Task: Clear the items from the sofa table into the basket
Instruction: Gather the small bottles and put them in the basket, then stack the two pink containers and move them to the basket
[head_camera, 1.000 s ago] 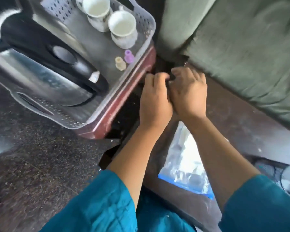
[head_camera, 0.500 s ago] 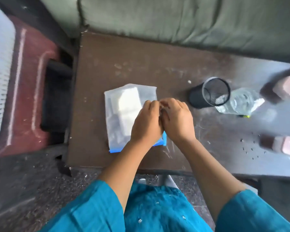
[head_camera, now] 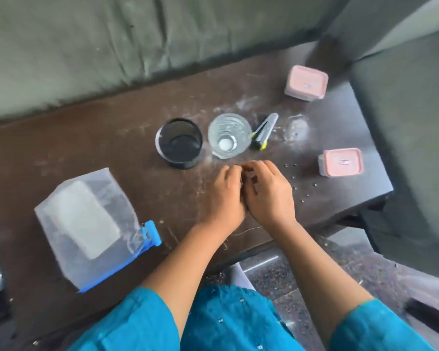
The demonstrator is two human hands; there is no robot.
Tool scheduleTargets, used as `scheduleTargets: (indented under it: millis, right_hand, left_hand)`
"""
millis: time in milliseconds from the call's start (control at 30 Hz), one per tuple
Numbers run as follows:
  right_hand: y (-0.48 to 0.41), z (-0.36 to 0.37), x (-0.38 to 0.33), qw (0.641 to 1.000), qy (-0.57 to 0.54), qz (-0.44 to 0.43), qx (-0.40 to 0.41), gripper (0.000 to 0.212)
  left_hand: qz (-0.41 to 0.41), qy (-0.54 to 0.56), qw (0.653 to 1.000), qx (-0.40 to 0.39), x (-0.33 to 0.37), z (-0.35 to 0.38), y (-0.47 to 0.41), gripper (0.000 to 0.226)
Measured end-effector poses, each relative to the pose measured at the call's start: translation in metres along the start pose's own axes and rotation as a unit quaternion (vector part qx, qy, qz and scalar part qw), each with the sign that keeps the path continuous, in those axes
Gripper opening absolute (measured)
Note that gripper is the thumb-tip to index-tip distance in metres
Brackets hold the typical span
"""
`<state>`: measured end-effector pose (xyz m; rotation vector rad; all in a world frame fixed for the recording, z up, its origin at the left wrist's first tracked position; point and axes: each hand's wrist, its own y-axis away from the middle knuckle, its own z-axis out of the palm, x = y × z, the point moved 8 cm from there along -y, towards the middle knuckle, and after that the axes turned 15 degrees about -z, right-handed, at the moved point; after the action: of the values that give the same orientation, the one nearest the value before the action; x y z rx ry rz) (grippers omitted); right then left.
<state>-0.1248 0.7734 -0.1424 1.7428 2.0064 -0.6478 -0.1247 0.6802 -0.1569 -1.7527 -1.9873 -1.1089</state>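
Green sofa cushions (head_camera: pixel 91 46) are running along the far side of a dark brown desk (head_camera: pixel 91 138), and a second cushion (head_camera: pixel 403 138) is closing off its right end, with speckled floor (head_camera: pixel 314 269) showing below the near edge. No basket is showing in this view.

Lying on the left of the desk is the biggest item, a clear zip bag (head_camera: pixel 86 224) with a white block inside and a blue slider at its near corner. Toward the middle a black mesh cup (head_camera: pixel 179 143) is standing upright, and just beside it on the right a clear glass (head_camera: pixel 230 135) is standing too, close enough that they may be touching. A small grey and yellow clip (head_camera: pixel 262 131) is lying just right of the glass. Two pink-lidded boxes are sitting well apart: one (head_camera: pixel 306 83) at the far right corner, one (head_camera: pixel 341 162) nearer the right edge. Tiny dark beads (head_camera: pixel 295 177) are scattering between the near box and the hands, and white dust is streaking the wood around the glass.

Both hands are hovering together just in front of the mesh cup and glass. The left hand (head_camera: pixel 223 196) and right hand (head_camera: pixel 266 193) are pressing side by side, fingers curling inward with each grip narrow; whether anything is pinched between them I cannot tell. Teal sleeves (head_camera: pixel 137 323) are filling the bottom.
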Motion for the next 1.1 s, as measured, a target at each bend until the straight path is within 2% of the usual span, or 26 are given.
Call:
scheduleTargets:
  millis: [133, 333, 433, 567, 633, 733, 800, 867, 967, 1100]
  right_hand:
    - [0.002, -0.036, 0.057, 0.999, 0.020, 0.045, 0.014, 0.026]
    - [0.007, -0.071, 0.145, 0.983, 0.133, 0.119, -0.046, 0.053]
    - [0.006, -0.078, 0.178, 0.964, 0.202, 0.136, -0.110, 0.059]
    - [-0.004, -0.070, 0.211, 0.931, 0.248, 0.133, -0.231, 0.083]
    - [-0.011, -0.065, 0.216, 0.926, 0.256, 0.112, -0.254, 0.075]
    - [-0.026, -0.064, 0.223, 0.934, 0.248, 0.095, -0.238, 0.050]
    - [-0.035, -0.065, 0.227, 0.939, 0.241, 0.095, -0.227, 0.042]
    - [-0.047, -0.064, 0.230, 0.941, 0.238, 0.086, -0.223, 0.048]
    - [-0.065, -0.063, 0.231, 0.949, 0.230, 0.064, -0.206, 0.069]
    - [-0.083, -0.056, 0.229, 0.958, 0.198, 0.058, -0.199, 0.082]
  left_hand:
    - [0.029, -0.006, 0.999, -0.038, 0.048, 0.045, -0.016, 0.029]
    - [0.065, -0.056, 0.991, -0.103, 0.100, 0.113, -0.045, 0.043]
    - [0.081, -0.092, 0.988, -0.097, 0.119, 0.133, -0.070, 0.051]
    - [0.087, -0.127, 0.987, -0.051, 0.137, 0.136, -0.117, 0.057]
    - [0.097, -0.152, 0.983, -0.038, 0.145, 0.137, -0.138, 0.061]
    - [0.106, -0.200, 0.974, -0.019, 0.156, 0.138, -0.168, 0.064]
    - [0.095, -0.232, 0.968, -0.002, 0.160, 0.135, -0.187, 0.069]
    - [0.088, -0.259, 0.962, 0.010, 0.164, 0.134, -0.204, 0.075]
    - [0.082, -0.308, 0.948, 0.003, 0.165, 0.137, -0.219, 0.080]
    - [0.061, -0.332, 0.941, 0.017, 0.163, 0.134, -0.229, 0.074]
